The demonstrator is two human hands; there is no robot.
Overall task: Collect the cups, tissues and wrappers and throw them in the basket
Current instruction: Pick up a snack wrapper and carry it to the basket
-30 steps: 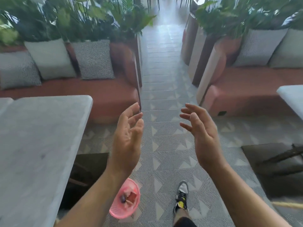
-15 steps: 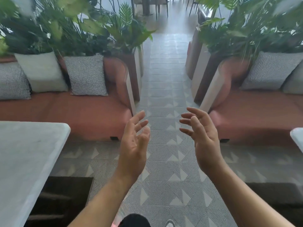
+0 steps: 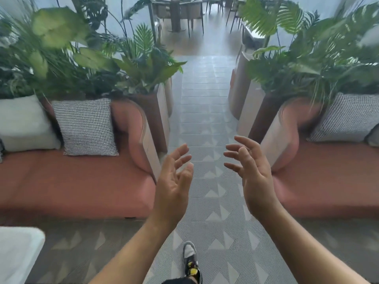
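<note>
My left hand (image 3: 173, 181) and my right hand (image 3: 251, 173) are raised side by side in front of me over the patterned aisle floor, palms facing each other. The fingers of both are spread and neither holds anything. No cup, tissue, wrapper or basket shows in this view.
A terracotta sofa (image 3: 82, 181) with a checked cushion (image 3: 88, 128) stands on the left, another sofa (image 3: 328, 177) on the right. Planters with leafy plants (image 3: 123, 58) flank a tiled aisle (image 3: 205, 111). A white table corner (image 3: 18, 251) is at lower left. My shoe (image 3: 190, 261) is below.
The view has tilted up and moved forward along the aisle. The pink basket seen near my foot a second ago has dropped out of view. Both hands stay open and raised.
</note>
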